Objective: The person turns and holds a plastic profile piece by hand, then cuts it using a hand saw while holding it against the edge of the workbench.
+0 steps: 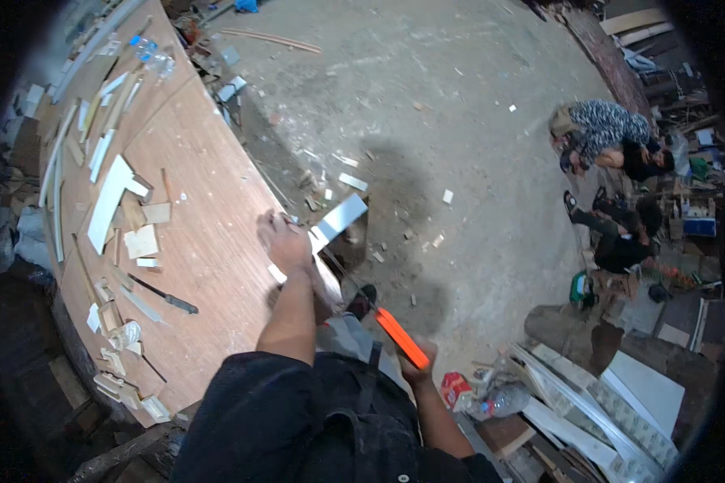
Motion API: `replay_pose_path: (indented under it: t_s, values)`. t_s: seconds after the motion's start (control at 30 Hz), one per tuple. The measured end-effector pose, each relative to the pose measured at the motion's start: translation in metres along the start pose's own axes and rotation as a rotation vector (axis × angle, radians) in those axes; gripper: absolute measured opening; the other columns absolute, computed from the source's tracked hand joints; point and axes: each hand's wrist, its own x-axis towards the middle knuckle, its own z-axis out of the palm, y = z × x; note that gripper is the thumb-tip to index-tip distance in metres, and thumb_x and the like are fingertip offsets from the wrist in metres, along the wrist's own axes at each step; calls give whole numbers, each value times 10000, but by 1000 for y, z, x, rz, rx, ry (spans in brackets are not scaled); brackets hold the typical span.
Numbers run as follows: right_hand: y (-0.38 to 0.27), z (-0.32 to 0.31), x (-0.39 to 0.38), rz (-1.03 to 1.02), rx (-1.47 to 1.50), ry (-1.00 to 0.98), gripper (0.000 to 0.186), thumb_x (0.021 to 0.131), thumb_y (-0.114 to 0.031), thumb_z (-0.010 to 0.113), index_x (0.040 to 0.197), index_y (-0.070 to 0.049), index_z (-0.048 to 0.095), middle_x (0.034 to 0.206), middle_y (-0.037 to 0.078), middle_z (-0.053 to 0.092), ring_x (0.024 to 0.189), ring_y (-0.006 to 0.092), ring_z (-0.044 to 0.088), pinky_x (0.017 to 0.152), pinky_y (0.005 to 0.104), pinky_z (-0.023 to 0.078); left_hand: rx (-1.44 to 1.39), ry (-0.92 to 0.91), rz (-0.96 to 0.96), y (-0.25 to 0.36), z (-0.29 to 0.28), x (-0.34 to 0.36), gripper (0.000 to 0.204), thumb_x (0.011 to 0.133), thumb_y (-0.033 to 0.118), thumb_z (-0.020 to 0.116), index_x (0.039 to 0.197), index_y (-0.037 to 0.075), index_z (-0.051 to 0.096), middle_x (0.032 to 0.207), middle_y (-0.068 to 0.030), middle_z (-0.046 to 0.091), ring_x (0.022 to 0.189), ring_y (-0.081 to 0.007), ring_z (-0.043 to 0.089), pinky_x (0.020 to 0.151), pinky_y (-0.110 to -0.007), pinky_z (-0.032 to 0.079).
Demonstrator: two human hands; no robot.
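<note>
My left hand (286,243) presses down on a white-faced strip of board (342,219) at the table's right edge. One end of the strip sticks out past the edge, over the floor; its other end shows below my wrist. Low at the right, my right hand (416,364) is closed at the lower end of an orange handle (403,338), its fingers partly hidden. The handle belongs to what looks like a hand saw, whose thin dark blade points up and left toward the strip, hard to make out against my leg and the shadow.
The wooden table (217,322) holds white offcuts (109,201), a black-handled saw (163,293) and a plastic bottle (149,52). Scraps litter the floor (475,105). Stacked panels (596,402) lie at lower right. People (612,145) sit low at the far right.
</note>
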Motion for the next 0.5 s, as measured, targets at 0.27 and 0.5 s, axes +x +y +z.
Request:
replay_pose_path:
  t_s: [0.27,0.5]
  values:
    - [-24,-59,-17,-135,-279,214,100,786,-36,725,756,-23,631,637,103,540,546,299,559,527,366,425,40,69,48,-18,15,-10,181,881,98,559,1034,16,608,1261,-185,538,1266,-370,457,1082,-482,354]
    - [-91,-97,-10,33,-206,79,269,765,-25,712,656,-12,466,587,100,455,495,220,443,500,341,358,28,74,44,-13,11,-3,123,906,128,559,963,42,625,1250,-161,559,1264,-368,463,1082,-486,349]
